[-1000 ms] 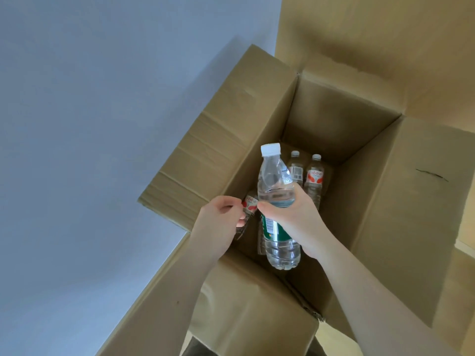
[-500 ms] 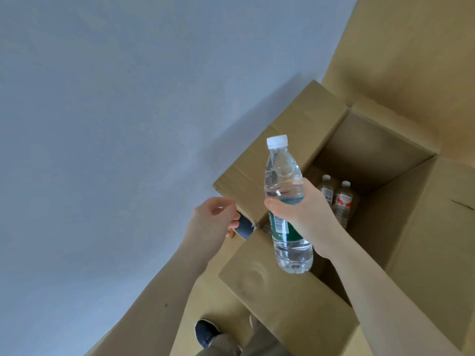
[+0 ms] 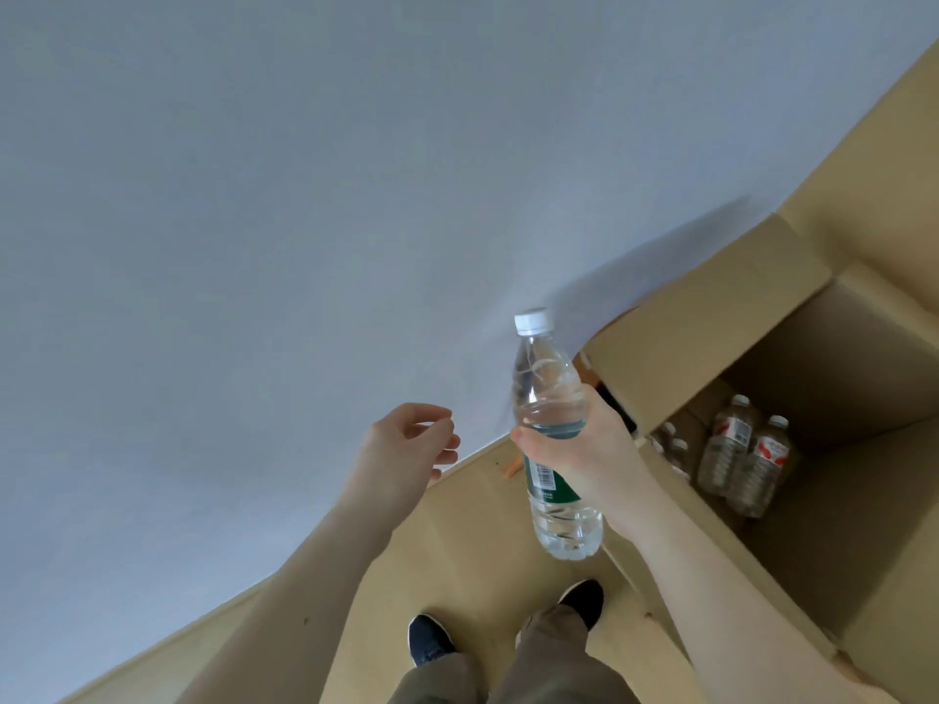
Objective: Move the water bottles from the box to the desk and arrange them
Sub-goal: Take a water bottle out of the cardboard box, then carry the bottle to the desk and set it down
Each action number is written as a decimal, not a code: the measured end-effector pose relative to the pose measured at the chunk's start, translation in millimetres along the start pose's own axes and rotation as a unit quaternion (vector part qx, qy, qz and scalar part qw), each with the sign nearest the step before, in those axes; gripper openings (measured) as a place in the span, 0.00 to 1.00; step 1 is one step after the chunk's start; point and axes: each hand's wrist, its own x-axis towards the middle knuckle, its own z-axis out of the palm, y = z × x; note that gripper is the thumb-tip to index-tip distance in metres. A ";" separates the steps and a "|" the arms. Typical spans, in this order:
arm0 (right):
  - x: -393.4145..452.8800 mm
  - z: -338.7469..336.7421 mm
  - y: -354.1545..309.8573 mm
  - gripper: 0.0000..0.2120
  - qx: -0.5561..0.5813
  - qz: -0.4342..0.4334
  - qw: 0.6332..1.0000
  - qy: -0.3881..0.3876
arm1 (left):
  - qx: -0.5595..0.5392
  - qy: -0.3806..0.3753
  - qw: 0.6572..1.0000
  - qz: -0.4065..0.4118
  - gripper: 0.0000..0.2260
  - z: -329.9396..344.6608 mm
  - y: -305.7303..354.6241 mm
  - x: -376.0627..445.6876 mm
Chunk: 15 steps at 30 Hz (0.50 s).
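Observation:
My right hand (image 3: 589,452) grips a clear water bottle (image 3: 551,398) with a white cap and a green label, held upright outside the box, near the desk's edge. My left hand (image 3: 411,444) hovers over the edge of the pale grey-blue desk (image 3: 254,246) with loosely curled fingers and holds nothing. The open cardboard box (image 3: 686,337) stands on the floor at the right. Inside it stand several bottles with red-and-white labels (image 3: 747,454), and more caps (image 3: 670,439) show near its left wall.
The desk top fills the upper left of the view. Its edge runs diagonally from lower left to the box. Below are the tan floor (image 3: 457,541) and my dark shoes (image 3: 429,640). A box flap (image 3: 864,576) spreads out at the lower right.
My right hand has lifted the bottle out of the box and carried it left toward the desk. My left hand has let go of the box flap and moved over the desk's edge.

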 end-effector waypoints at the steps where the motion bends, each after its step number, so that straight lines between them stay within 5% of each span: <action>1: -2.7 11.7 -0.1 0.28 -0.005 0.002 1.000 -0.007 | -0.001 0.007 1.000 -0.002 0.06 -12.0 -5.3 -4.5; 15: -12.2 143.5 -7.5 0.29 -0.131 -0.008 0.980 -0.152 | -0.094 0.139 0.985 -0.048 0.04 -119.4 -73.0 -61.1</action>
